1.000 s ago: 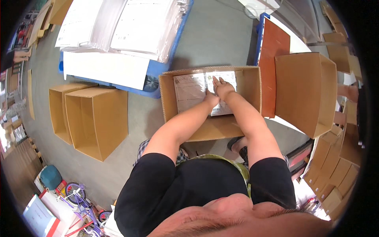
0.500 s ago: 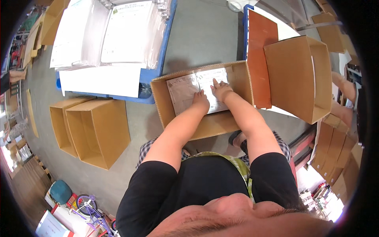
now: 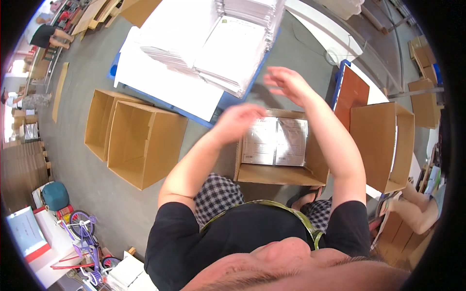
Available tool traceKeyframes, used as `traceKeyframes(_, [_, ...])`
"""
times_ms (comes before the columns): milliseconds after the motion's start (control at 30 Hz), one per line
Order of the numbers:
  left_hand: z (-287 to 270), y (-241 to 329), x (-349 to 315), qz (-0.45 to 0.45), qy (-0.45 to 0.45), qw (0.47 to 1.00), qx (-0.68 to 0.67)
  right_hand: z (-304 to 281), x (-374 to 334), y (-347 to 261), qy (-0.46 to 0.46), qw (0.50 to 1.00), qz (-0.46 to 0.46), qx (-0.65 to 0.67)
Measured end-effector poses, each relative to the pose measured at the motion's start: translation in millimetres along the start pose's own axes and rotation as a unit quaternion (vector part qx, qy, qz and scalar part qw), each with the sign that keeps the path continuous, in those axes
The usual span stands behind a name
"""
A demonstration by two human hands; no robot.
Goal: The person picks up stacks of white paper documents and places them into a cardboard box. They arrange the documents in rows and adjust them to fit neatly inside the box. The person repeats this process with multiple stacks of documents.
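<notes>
An open cardboard box (image 3: 279,175) stands before me, with two flat packets in clear plastic, a left one (image 3: 258,145) and a right one (image 3: 291,144), lying side by side inside. My left hand (image 3: 240,120) is above the box's far left corner, its fingers smeared by motion. Beyond the far edge my right hand (image 3: 289,85) is raised, fingers apart and holding nothing. Both hands are near a tall pile of plastic-wrapped packets (image 3: 232,51), which sits on a white sheet (image 3: 167,89) over a blue pallet (image 3: 227,100).
Two open cardboard boxes (image 3: 150,145) lie on the floor to my left. At the right, another box (image 3: 376,140) stands beside a reddish-brown board (image 3: 354,87). Another person's arm (image 3: 412,213) is at the far right. A purple bicycle (image 3: 85,233) stands at lower left.
Both hands have left the packets in the box and lifted up and away toward the pile. My view has turned left, so the pile and boxes appear farther right.
</notes>
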State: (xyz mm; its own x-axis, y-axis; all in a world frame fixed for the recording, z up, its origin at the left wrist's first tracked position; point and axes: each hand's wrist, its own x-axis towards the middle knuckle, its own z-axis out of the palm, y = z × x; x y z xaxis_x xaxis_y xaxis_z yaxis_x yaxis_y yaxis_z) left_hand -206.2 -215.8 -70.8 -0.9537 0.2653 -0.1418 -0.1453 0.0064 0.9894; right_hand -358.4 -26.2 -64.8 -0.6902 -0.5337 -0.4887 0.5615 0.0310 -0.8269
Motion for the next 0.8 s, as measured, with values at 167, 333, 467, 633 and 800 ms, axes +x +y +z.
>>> traceKeyframes(167, [-78.5, -80.6, -1.8, -0.059, 0.356, 0.844, -0.397, 76.0, 95.5, 36.8, 0.118, 0.984, 0.056, 0.118])
traceKeyframes(333, [-75.3, -77.7, 15.3, -0.101, 0.248, 0.836, -0.480, 107.8, 118.1, 23.3, 0.131, 0.959, 0.070, 0.243])
traceKeyframes(467, [-73.9, -59.3, 36.5, -0.050, 0.204, 0.834, -0.509, 123.0, 89.9, -0.9, 0.153, 0.964, 0.067, 0.208])
traceKeyframes(633, [-70.6, -58.4, 41.5, -0.088, 0.307, 0.742, -0.589, 126.8, 54.5, -7.5, 0.211, 0.974, 0.086, 0.001])
traceKeyframes(800, [-58.1, -51.4, 44.9, -0.029, 0.199, 0.786, -0.585, 78.3, 87.7, 6.4, 0.084, 0.974, 0.081, 0.194])
